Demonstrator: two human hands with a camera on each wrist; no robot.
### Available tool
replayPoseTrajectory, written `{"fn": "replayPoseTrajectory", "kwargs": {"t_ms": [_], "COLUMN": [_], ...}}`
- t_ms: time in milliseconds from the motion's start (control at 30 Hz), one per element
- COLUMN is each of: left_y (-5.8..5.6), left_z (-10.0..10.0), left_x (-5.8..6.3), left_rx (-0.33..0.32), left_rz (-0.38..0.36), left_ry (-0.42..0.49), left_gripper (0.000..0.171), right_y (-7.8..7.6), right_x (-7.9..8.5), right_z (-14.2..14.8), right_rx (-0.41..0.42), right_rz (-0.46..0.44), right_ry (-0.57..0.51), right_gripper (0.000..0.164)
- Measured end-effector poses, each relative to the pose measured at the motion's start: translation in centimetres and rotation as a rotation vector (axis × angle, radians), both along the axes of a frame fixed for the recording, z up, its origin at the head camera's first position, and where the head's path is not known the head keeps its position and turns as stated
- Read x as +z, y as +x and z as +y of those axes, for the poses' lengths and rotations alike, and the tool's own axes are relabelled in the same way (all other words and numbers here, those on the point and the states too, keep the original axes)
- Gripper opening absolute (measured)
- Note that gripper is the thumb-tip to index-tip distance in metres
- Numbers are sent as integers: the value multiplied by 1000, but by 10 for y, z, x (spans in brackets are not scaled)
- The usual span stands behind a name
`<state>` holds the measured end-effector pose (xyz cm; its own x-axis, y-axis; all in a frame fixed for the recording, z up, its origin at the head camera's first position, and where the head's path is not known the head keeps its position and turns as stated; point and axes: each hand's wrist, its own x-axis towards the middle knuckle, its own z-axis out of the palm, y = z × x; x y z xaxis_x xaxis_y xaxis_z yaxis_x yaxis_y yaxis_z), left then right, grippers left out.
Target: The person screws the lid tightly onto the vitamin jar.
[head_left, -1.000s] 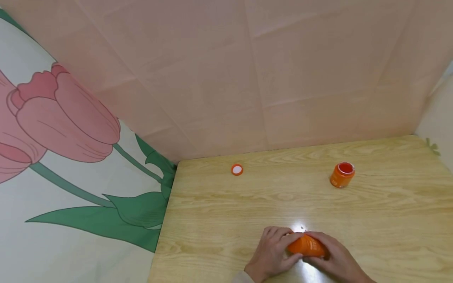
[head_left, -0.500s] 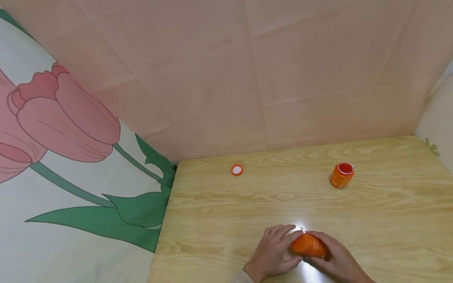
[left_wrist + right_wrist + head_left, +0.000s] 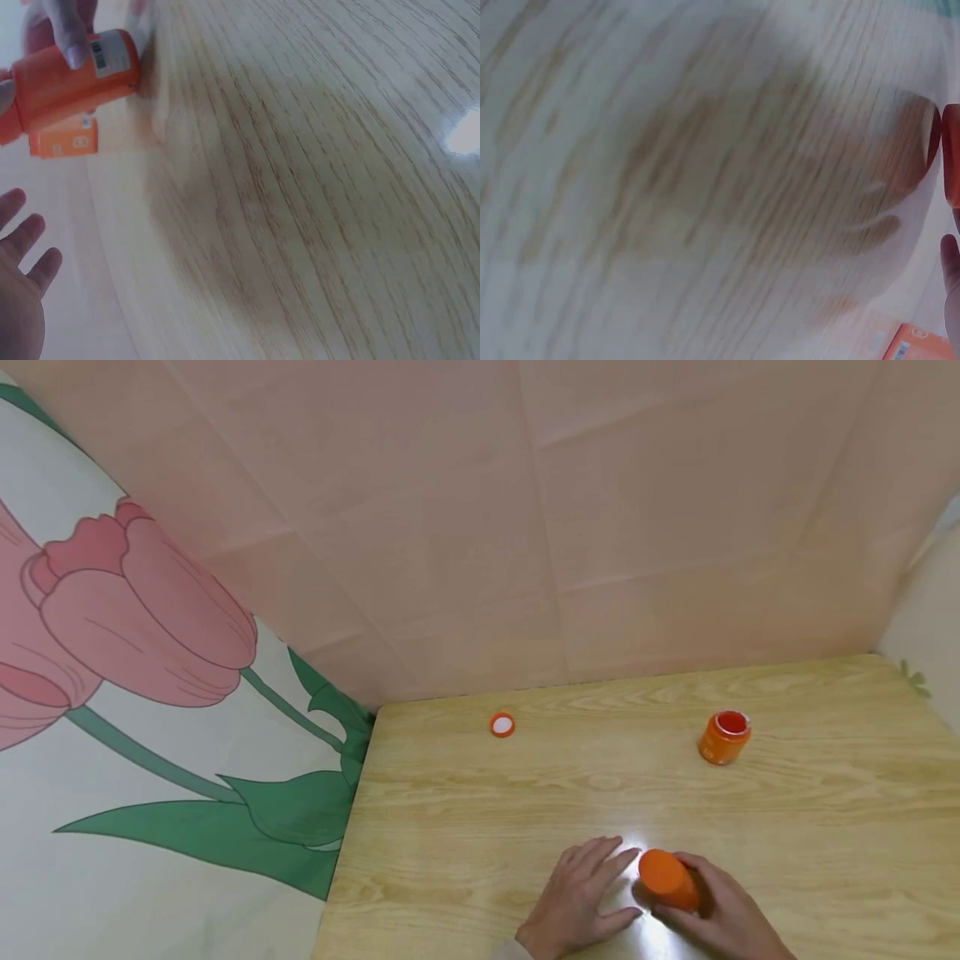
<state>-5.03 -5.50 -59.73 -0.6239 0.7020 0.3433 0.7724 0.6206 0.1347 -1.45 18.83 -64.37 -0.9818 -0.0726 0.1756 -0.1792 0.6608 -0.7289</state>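
Orange jar, newly swung end-on, is pinched between thumb and fingers of the right hand; the left hand has loosened, fingers spread just beside it, apparently pausing two-handed work.

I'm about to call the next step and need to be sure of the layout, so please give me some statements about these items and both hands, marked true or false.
1. The right hand grips an orange jar. True.
2. The left hand is wrapped round that jar too. False: its fingers are spread beside it.
3. An open jar stands upright on the table. True.
4. A loose lid lies with its white side up. True.
5. In the head view, the loose lid is right of the open jar. False: it is on the left.
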Motion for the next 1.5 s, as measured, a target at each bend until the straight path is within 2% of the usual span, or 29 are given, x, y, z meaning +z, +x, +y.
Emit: {"fn": "replayPoseTrajectory", "kwargs": {"t_ms": [100,433,533,733,867,967,1133,1367,1500], "left_y": [0,0,-1,-1,-2,-4,-6,-10,-12], "left_z": [-1,-5,-7,-10,-13,-15,-20,-28,-31], "left_x": [-3,-7,-11,-16,-18,-19,-19,-18,-20], "left_rx": [8,56,75,114,145,165,200,238,271], "left_rz": [27,50,67,47,46,48,-4,-42,-76], "left_ry": [-13,-29,-36,-26,-33,-30,-1,55,60], "left_gripper": [82,84,84,83,84,84,84,84,85], "right_y": [0,1,1,1,2,3,5,7,5], "right_x": [0,5,8,13,12,11,7,-7,-7], "right_z": [5,22,27,38,45,51,61,78,90], "right_rx": [-10,-66,-79,-87,-90,-97,-120,-169,-212], "right_rz": [-11,-77,-134,-271,-303,-303,-288,-129,-211], "right_ry": [-1,12,21,12,-1,3,-16,-29,-18], "right_gripper": [67,71,74,87,90,87,84,81,88]}}
